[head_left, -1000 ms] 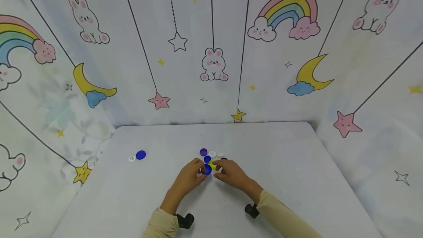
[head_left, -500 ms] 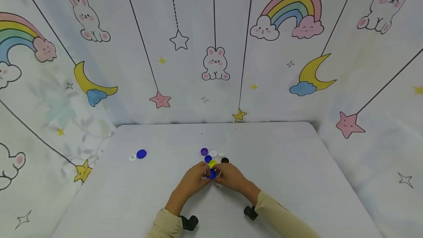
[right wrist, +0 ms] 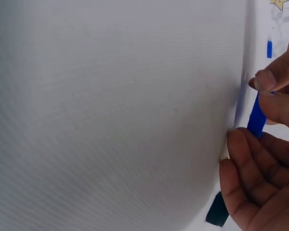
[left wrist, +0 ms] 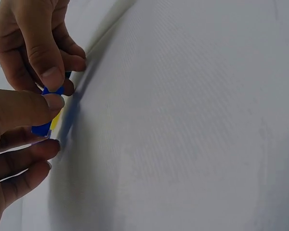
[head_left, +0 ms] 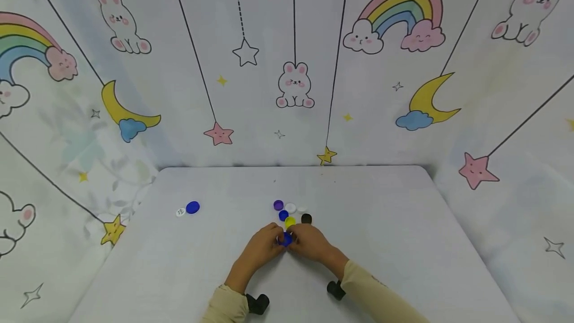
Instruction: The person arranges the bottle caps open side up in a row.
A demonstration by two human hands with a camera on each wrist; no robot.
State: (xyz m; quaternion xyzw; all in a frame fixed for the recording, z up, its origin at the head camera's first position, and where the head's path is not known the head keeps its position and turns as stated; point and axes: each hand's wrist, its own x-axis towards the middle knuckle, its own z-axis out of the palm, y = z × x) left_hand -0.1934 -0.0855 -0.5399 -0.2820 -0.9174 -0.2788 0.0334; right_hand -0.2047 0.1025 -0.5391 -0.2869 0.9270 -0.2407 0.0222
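Note:
Both hands meet over a blue bottle cap [head_left: 285, 239] near the middle of the white table. My left hand [head_left: 262, 244] pinches one side of it between thumb and fingers. From the other side my right hand [head_left: 311, 242] pinches it as well. In the left wrist view the cap [left wrist: 41, 129] is tilted on edge, with the two thumbs close together at its top. The right wrist view shows its blue side [right wrist: 256, 118] between the fingertips, close over the table. Just beyond the hands lies a yellow cap [head_left: 290, 222], partly covered by the right fingers.
Behind the hands lie a small blue cap [head_left: 283, 215], a purple cap [head_left: 278, 205], a white cap [head_left: 290, 208], another white piece [head_left: 302, 210] and a black cap [head_left: 306, 219]. Farther left are a blue disc [head_left: 193, 207] and a white button-like piece [head_left: 181, 212].
One second ago the left hand alone held the blue cap, the right hand apart from it. The cap has come slightly nearer the person, and the right fingers now grip it too.

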